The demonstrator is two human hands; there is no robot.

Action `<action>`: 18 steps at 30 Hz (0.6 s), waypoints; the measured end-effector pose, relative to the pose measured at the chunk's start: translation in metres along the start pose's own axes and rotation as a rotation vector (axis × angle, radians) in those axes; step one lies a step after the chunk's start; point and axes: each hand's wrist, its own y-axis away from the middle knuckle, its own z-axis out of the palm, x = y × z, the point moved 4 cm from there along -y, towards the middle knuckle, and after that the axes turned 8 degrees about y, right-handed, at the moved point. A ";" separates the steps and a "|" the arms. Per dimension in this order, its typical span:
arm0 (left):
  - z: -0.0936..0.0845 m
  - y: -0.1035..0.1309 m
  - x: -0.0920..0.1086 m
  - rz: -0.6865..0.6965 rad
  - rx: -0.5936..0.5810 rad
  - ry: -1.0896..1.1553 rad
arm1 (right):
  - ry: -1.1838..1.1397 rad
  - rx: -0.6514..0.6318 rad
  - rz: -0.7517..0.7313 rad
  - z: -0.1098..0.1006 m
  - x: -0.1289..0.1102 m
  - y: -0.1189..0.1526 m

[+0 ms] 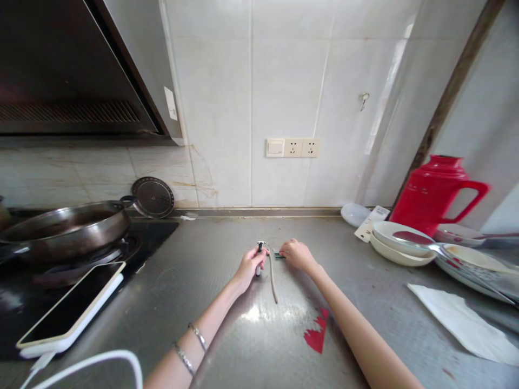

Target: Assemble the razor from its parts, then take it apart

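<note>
My left hand (246, 268) is closed round a small black-handled tool (258, 261) with a silver crosswise head at its upper end; its exact kind is too small to tell. Just to the right, a thin grey cord-like strip (273, 281) runs down the steel counter. The strip's upper end lies close to my left fingertips. My right hand (298, 252) rests low over the counter, fingers bent together at a small dark green piece (279, 255). Part of that piece is hidden by the fingers. A torn red scrap (318, 335) lies between my forearms.
To the left, a pan (68, 229) sits on the black stove (156, 237), with a phone (75, 308) and white cable (117, 354) in front. On the right stand a red thermos (430, 192), stacked bowls (399, 254), a plate (462, 275) and a white paper sheet (458, 321). Tiled wall (219, 81) behind.
</note>
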 end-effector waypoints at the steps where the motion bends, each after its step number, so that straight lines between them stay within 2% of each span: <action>1: 0.000 0.000 0.000 -0.001 0.001 0.000 | 0.010 -0.004 0.002 0.000 -0.001 0.000; 10: 0.000 0.001 -0.001 -0.018 0.008 -0.008 | 0.068 0.010 -0.013 0.001 -0.002 0.002; 14: 0.000 0.001 -0.002 -0.016 0.006 -0.001 | 0.037 0.034 -0.034 0.006 0.002 -0.001; 18: 0.000 0.001 -0.002 -0.015 0.007 -0.010 | -0.035 0.002 -0.034 0.012 0.004 -0.004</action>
